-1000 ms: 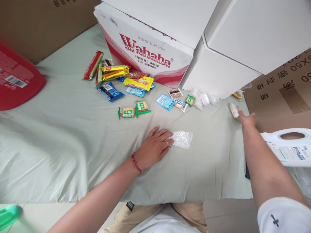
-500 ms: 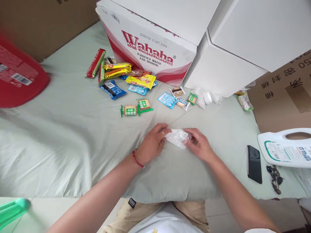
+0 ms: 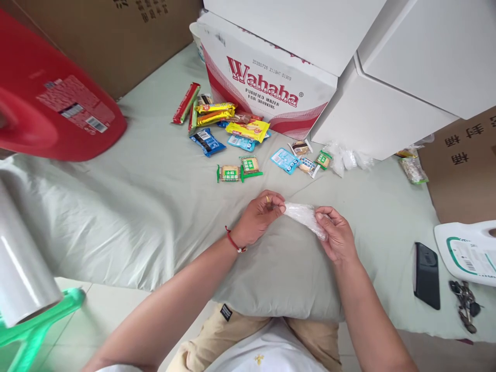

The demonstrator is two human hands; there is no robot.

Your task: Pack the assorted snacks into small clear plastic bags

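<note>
L hand [image 3: 258,219] + R hand [image 3: 336,235] both pinch clear plastic bag [image 3: 304,216] over bed [image 3: 155,206], bag looks empty; snack packs [image 3: 240,132] loose, none bagged yet.

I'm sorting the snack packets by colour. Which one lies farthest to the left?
The long red bar packet, lying slanted at the left edge of the pile. The others beside it are yellow or blue and sit further right.

Both bare forearms reaching forward, converging at the centre. Left hand [image 3: 257,218] curled, red cord round the wrist, ring on one finger, fingertips pinched together. Right hand [image 3: 336,235] palm-inward, fingers bent, thumb pressed against them.
</note>
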